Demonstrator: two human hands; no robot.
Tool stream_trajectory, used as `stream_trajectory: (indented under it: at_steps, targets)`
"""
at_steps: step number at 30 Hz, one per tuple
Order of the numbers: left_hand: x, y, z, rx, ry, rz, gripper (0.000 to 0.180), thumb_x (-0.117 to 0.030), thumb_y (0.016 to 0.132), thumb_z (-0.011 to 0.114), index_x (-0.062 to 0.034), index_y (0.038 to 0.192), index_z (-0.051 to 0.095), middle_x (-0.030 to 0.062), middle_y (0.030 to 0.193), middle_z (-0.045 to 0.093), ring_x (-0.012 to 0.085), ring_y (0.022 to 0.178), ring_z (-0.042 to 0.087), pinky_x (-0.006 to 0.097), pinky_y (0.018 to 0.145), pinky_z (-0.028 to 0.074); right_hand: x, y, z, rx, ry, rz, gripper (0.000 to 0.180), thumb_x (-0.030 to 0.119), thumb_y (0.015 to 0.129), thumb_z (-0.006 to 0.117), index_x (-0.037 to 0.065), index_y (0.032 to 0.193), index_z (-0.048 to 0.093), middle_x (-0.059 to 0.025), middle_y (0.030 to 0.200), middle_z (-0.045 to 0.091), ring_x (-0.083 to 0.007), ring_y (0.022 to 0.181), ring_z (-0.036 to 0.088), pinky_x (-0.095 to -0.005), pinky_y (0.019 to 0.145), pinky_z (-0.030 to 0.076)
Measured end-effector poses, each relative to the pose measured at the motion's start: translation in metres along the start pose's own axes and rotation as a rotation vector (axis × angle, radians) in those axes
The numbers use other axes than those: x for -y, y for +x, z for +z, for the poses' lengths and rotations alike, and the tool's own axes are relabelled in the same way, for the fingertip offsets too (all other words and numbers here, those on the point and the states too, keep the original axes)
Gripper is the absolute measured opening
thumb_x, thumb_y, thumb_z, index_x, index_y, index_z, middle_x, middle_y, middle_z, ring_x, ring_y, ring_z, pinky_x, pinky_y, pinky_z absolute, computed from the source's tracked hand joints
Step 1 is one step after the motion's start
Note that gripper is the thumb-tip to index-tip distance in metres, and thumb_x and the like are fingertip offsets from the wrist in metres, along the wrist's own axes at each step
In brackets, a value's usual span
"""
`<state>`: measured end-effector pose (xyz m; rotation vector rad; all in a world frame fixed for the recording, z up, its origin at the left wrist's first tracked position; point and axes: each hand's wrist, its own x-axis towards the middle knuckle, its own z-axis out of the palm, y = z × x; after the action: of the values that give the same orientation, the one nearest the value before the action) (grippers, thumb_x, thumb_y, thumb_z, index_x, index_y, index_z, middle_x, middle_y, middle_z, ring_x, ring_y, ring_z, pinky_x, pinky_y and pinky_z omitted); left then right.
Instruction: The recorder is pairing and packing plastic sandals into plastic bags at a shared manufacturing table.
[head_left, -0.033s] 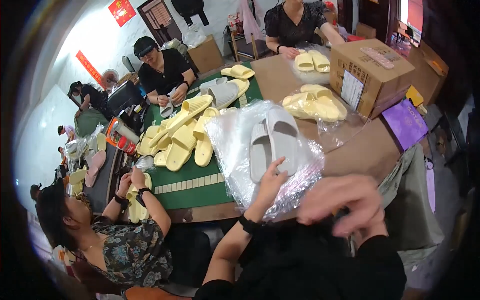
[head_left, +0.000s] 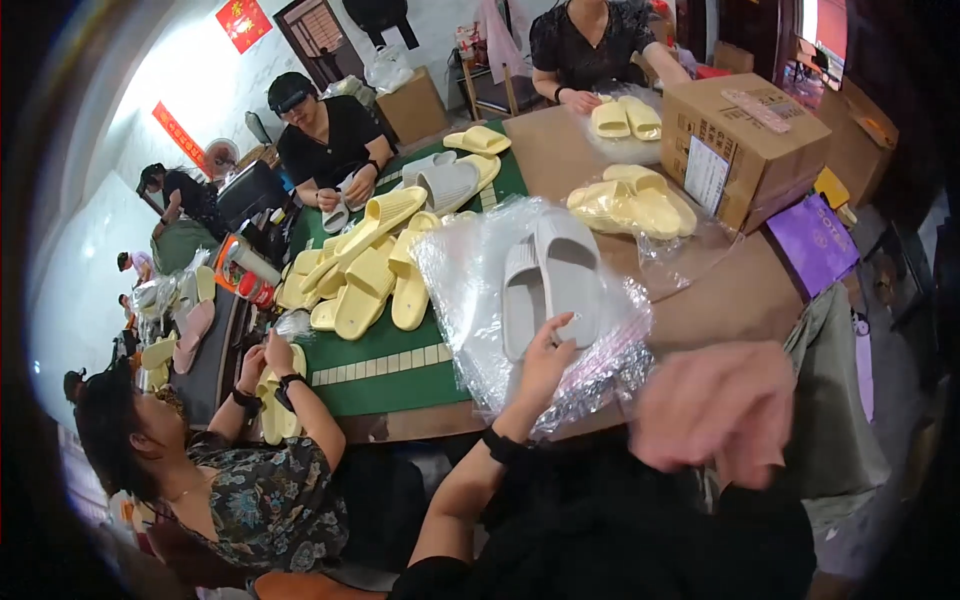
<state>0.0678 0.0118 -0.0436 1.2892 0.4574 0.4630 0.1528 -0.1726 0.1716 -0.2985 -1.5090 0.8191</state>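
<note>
A pair of grey slippers [head_left: 568,285] lies on a stack of clear plastic bags [head_left: 465,285] in front of me. Over the heel end of the pair is my left hand [head_left: 545,365], its fingers apart and the fingertips at the slippers' near edge; I see nothing gripped in it. My right hand [head_left: 712,412] is raised at the table's near edge, right of the bags. Motion smears its fingers, so whether it holds anything does not show.
Yellow slippers [head_left: 365,290] are heaped on the green mat [head_left: 375,395]. Bagged yellow slippers [head_left: 635,205], a cardboard box [head_left: 745,150] and a purple bag [head_left: 812,240] sit to the right. A co-worker [head_left: 250,480] handles yellow slippers at my left; two others work across the table.
My right hand has shifted to the right, away from the bags. My left hand stays by the grey slippers.
</note>
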Motion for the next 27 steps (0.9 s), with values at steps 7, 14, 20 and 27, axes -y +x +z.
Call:
stream_trajectory:
  at_steps: [7, 14, 20, 27]
  targets:
    - [0.037, -0.005, 0.008, -0.121, -0.052, -0.061, 0.045, 0.005, 0.084, 0.054, -0.0072, 0.127, 0.054, -0.0015, 0.076, 0.054, 0.0043, 0.061, 0.047, 0.020, 0.053, 0.038, 0.004, 0.046, 0.014, 0.205, 0.265, -0.264, 0.024, 0.020, 0.091, 0.062, -0.003, 0.085, 0.068, -0.0189, 0.098, 0.066, -0.0319, 0.089, 0.063, -0.0382, 0.075, 0.053]
    - [0.046, -0.015, -0.004, -0.088, -0.062, -0.253, 0.057, 0.010, 0.086, 0.050, -0.0030, 0.140, 0.041, 0.0107, 0.121, 0.056, 0.0131, 0.098, 0.056, 0.023, 0.085, 0.045, -0.018, 0.059, 0.022, 0.272, 0.290, -0.368, 0.024, 0.020, 0.091, 0.061, -0.002, 0.086, 0.067, -0.0182, 0.099, 0.065, -0.0317, 0.090, 0.063, -0.0384, 0.076, 0.053]
    - [0.053, -0.022, -0.004, -0.140, -0.130, -0.127, 0.057, 0.005, 0.083, 0.056, -0.0094, 0.137, 0.048, 0.0004, 0.090, 0.051, 0.0040, 0.071, 0.046, 0.019, 0.062, 0.042, -0.032, 0.055, 0.023, 0.269, 0.260, -0.420, 0.024, 0.020, 0.091, 0.060, -0.002, 0.086, 0.066, -0.0177, 0.099, 0.065, -0.0316, 0.091, 0.063, -0.0385, 0.076, 0.053]
    - [0.004, -0.052, 0.005, -0.064, 0.767, 0.237, 0.042, -0.006, 0.084, 0.062, -0.0102, 0.125, 0.057, 0.0247, 0.128, 0.049, 0.0360, 0.112, 0.053, 0.040, 0.096, 0.042, -0.043, 0.048, 0.017, 0.255, 0.201, -0.463, 0.023, 0.020, 0.091, 0.059, -0.002, 0.087, 0.065, -0.0170, 0.100, 0.064, -0.0314, 0.092, 0.062, -0.0386, 0.077, 0.053]
